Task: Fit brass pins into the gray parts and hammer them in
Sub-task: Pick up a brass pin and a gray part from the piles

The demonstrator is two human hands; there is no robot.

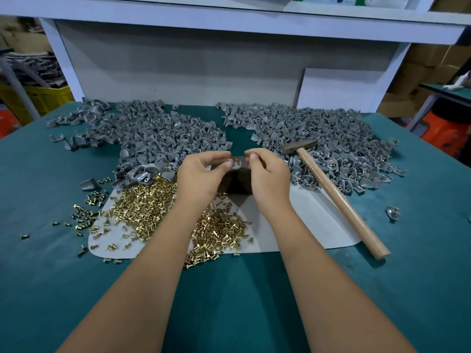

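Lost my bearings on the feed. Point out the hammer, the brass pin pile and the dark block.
hammer (339,197): head view, middle of the wooden handle.
brass pin pile (142,202): head view, thick middle of the heap.
dark block (237,182): head view, front face between the hands.

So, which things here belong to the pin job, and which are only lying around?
For the job:
- brass pins
- gray parts
- hammer
- dark block
- left hand and right hand, holding a part with a pin

Just lying about:
- yellow crate
- cardboard boxes
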